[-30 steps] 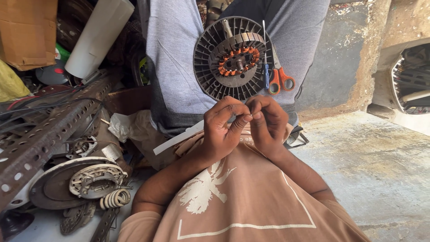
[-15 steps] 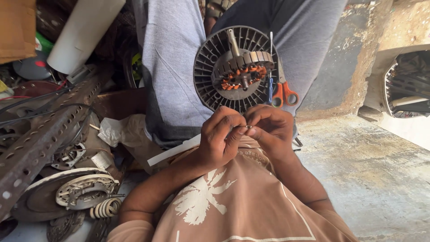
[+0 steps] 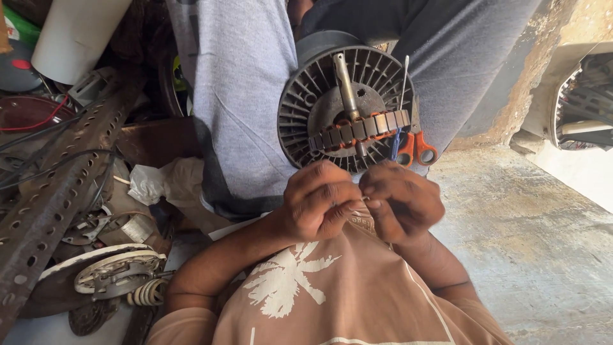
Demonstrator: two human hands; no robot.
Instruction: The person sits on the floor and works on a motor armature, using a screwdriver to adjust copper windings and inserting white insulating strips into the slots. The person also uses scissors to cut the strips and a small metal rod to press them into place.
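Note:
My left hand (image 3: 319, 206) and my right hand (image 3: 401, 203) meet fingertip to fingertip in front of my brown shirt (image 3: 332, 294). Together they pinch a small thin pale piece (image 3: 365, 199), too small to identify. Just beyond the hands a round dark fan motor housing (image 3: 300, 108) with radial fins rests against grey trouser legs (image 3: 242, 96). A metal shaft (image 3: 345, 86) sticks out of it, and a ring of stator laminations with orange winding (image 3: 357, 131) crosses its front. Scissors with orange handles (image 3: 416, 148) lie right of the motor.
A perforated rusty metal angle bar (image 3: 57, 185) runs across the left. Below it lie a round motor plate (image 3: 108, 275), a coil spring (image 3: 148, 292) and loose wires. A white tube (image 3: 76, 32) stands at the top left. Bare concrete floor (image 3: 530, 243) fills the right, with a fan grille (image 3: 584, 102) at the edge.
The motor housing has tilted, so the stator ring now shows edge-on with the shaft pointing up. Both hands stay pinched together and have shifted slightly lower in view.

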